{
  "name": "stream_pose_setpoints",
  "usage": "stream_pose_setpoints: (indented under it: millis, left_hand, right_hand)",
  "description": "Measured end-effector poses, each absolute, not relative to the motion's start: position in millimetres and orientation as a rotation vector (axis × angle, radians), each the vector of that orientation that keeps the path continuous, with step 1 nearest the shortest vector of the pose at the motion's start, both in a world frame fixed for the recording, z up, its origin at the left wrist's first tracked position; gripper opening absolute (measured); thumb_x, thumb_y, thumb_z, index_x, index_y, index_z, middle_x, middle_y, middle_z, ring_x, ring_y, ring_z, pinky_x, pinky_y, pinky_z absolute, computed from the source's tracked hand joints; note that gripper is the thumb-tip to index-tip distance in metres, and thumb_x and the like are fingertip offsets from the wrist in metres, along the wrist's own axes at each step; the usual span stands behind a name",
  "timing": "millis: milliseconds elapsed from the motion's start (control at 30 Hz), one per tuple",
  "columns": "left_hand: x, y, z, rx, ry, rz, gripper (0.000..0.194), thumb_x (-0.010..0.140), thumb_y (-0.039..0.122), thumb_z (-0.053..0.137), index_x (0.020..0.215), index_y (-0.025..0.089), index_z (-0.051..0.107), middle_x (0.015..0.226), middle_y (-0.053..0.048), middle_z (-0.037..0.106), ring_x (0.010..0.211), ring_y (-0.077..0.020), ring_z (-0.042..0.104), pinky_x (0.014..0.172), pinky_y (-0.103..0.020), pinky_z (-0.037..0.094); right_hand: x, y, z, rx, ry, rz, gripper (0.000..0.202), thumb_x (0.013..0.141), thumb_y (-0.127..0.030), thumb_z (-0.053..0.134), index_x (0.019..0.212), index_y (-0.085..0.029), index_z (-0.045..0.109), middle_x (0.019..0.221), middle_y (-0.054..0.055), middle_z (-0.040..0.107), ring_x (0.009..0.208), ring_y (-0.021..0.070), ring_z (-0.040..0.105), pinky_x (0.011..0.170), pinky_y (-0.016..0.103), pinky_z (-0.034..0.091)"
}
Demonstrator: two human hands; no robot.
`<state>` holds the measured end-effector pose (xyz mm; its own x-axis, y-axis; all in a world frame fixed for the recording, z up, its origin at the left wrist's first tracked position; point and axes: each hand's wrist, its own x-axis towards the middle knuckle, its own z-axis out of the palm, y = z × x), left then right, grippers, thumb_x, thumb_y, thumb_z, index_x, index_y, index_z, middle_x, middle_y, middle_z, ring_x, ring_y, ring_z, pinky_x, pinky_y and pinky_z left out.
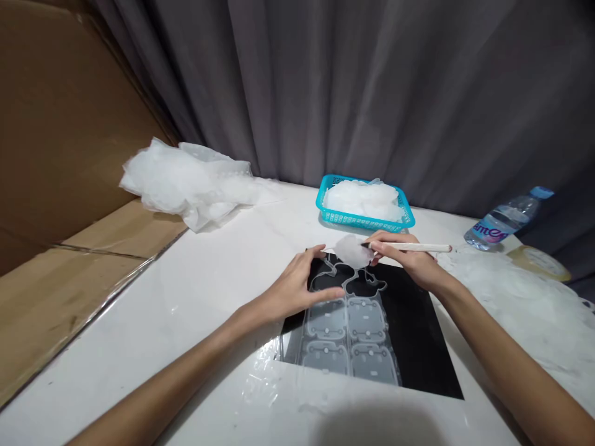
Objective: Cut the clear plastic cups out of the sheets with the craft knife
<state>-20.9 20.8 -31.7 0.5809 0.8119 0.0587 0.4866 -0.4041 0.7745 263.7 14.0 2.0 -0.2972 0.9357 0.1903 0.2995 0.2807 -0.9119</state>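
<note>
My right hand (395, 251) is closed around a white pen-like tool (425, 247), its dark tip against a translucent white piece (353, 251). That piece is above the far edge of a black sheet (418, 334). My left hand (307, 282) has thumb and fingers spread, with fingertips beside the far end of a clear moulded sheet (367, 319). This sheet lies on the black one and shows several rounded rectangular panels, with cut-out outlines at its far end. Nothing shows in my left hand.
Behind my hands is a blue basket (367, 222) of white pieces. Crumpled white plastic (195, 179) lies at the back left, beside cardboard (116, 248). A water bottle (502, 223) leans at the right, near a spread of translucent pieces (534, 310). A grey curtain (325, 87) hangs behind.
</note>
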Motion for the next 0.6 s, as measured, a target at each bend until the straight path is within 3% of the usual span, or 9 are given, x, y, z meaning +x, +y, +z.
stream_pose_setpoints:
  millis: [133,200,267,367,533,600]
  left_hand:
    - [-9,19,-33,1.878,0.964,0.83,0.078,0.084,0.051,0.083,0.15,0.024,0.051,0.146,-0.015,0.06,0.136,-0.0342,0.055,0.116,-0.052,0.041]
    - [-5,17,-30,1.749,0.847,0.756,0.046,0.09,0.047,0.078,0.127,0.021,0.069,0.127,-0.012,0.072,0.12,-0.0313,0.065,0.106,-0.047,0.048]
    - [-2,15,-27,1.601,0.799,0.706,0.03,0.094,0.046,0.073,0.103,0.017,0.077,0.107,-0.011,0.078,0.102,-0.0281,0.071,0.096,-0.043,0.052]
    - [1,11,-21,1.376,0.794,0.75,0.029,0.09,0.044,0.078,0.098,0.016,0.077,0.1,-0.012,0.08,0.094,-0.0261,0.072,0.091,-0.041,0.054]
    - [3,3,-10,1.123,0.816,0.789,0.037,0.084,0.039,0.085,0.113,0.016,0.074,0.109,-0.013,0.079,0.103,-0.028,0.073,0.093,-0.04,0.055]
    - [3,2,-10,1.102,0.796,0.796,0.037,0.085,0.038,0.084,0.112,0.016,0.074,0.112,-0.013,0.078,0.104,-0.0275,0.072,0.091,-0.038,0.055]
  right_hand:
    - [256,6,20,-0.974,-1.935,1.146,0.036,0.102,-0.046,0.061,0.086,-0.018,0.077,0.089,0.005,0.071,0.078,0.0194,0.065,0.074,0.033,0.053]
    - [252,2,27,-0.989,-2.008,1.09,0.039,0.104,-0.048,0.057,0.087,-0.019,0.078,0.079,0.003,0.067,0.075,0.019,0.062,0.073,0.034,0.052]
    - [251,0,29,-1.083,-1.979,0.978,0.037,0.104,-0.05,0.056,0.099,-0.022,0.08,0.069,0.0,0.062,0.069,0.0182,0.059,0.071,0.033,0.05]
    - [256,-1,27,-1.244,-1.822,0.796,0.039,0.103,-0.053,0.055,0.116,-0.024,0.078,0.065,-0.001,0.061,0.064,0.0184,0.057,0.065,0.033,0.048]
    - [248,-6,21,-1.315,-1.961,0.603,0.045,0.109,-0.049,0.043,0.096,-0.022,0.077,0.089,0.004,0.074,0.082,0.0208,0.067,0.073,0.033,0.051]
    - [236,-10,14,-1.203,-2.135,0.542,0.04,0.11,-0.046,0.044,0.102,-0.022,0.074,0.093,0.006,0.074,0.087,0.0216,0.067,0.08,0.034,0.052]
